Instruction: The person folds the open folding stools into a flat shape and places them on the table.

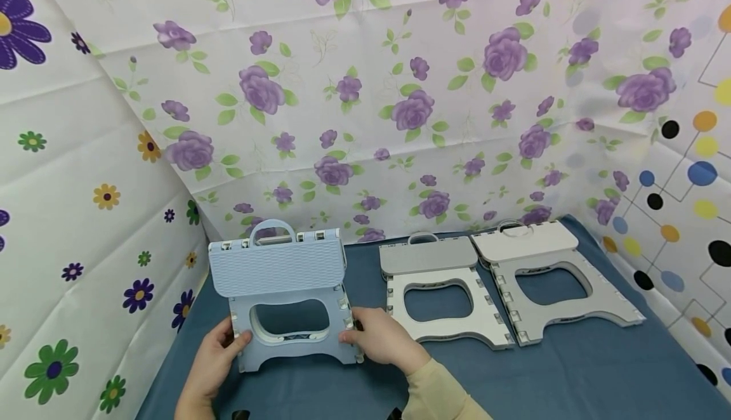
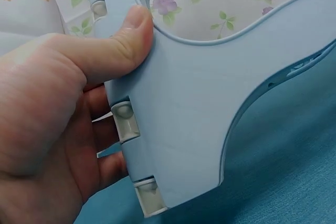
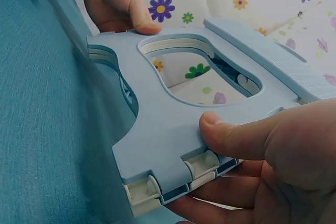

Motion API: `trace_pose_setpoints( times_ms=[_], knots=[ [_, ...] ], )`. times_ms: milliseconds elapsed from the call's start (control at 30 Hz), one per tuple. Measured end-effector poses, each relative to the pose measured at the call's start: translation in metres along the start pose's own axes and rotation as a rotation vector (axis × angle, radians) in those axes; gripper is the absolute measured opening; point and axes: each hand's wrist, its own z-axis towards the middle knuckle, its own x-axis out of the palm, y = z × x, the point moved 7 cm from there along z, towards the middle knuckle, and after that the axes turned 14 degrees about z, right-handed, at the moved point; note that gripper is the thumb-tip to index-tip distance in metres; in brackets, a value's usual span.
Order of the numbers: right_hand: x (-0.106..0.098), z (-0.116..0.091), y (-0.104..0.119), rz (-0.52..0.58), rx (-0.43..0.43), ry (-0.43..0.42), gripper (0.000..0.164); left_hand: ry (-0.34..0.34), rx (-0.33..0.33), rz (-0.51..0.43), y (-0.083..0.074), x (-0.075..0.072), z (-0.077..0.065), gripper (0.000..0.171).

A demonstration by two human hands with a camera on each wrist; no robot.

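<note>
A light blue folding step stool (image 1: 280, 264), folded flat with its carry handle at the top, is held at the left of the table. My left hand (image 1: 212, 360) grips its left edge, the thumb lying on the leg panel and the fingers behind. On the opposite edge my right hand (image 1: 379, 337) grips it the same way, as the right wrist view shows with the thumb (image 3: 231, 137) on the panel. White hinge pieces (image 2: 126, 121) line the edge beside my left fingers. The stool's lower end looks raised off the cloth in the wrist views.
To the right lie two more folded stools: a grey and white one (image 1: 440, 328) and a larger white one (image 1: 613, 299) beside it. A dark blue cloth (image 1: 548, 382) covers the table. Flower-print sheets (image 1: 365, 109) stand behind and left, a dotted one (image 1: 679, 242) at right.
</note>
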Motion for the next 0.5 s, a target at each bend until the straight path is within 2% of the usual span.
trace_pose_setpoints(
  times_ms=[233, 500],
  knots=[
    [0.0025, 0.0001, -0.0021, 0.007, 0.023, -0.001, 0.018, 0.012, -0.018, -0.002, 0.0010, 0.0010, 0.0005, 0.042],
    [0.0020, 0.0027, -0.0039, 0.031, 0.014, -0.022, 0.019, 0.051, -0.118, 0.032, 0.0097, 0.0026, 0.0042, 0.045]
  ],
)
